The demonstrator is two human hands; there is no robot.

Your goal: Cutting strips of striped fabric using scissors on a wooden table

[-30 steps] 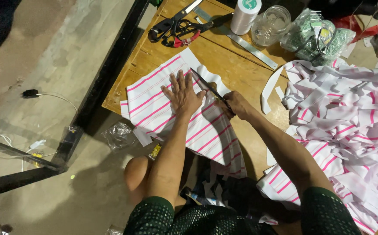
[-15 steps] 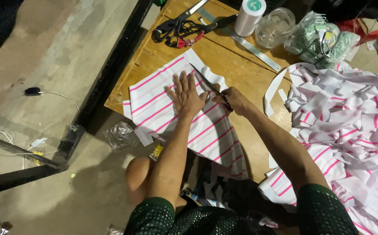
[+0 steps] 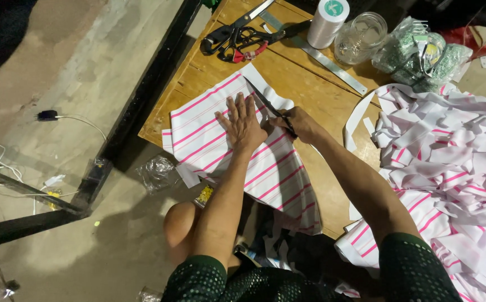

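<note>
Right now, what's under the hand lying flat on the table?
The left hand presses on pink-striped white fabric, spread over the wooden table. The fabric beneath the palm is covered, so it can't be seen.

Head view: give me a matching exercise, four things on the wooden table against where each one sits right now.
Things:
1. white cloth with pink stripes
2. black-bladed scissors in use
3. long flat metal ruler
4. heap of cut white and pink cloth strips

Places:
A. between the spare scissors and the glass jar
B. piled at the table's right side
C. pressed flat under the left hand
D. gripped in the right hand

Pairs: 1-C, 2-D, 3-A, 4-B
</note>
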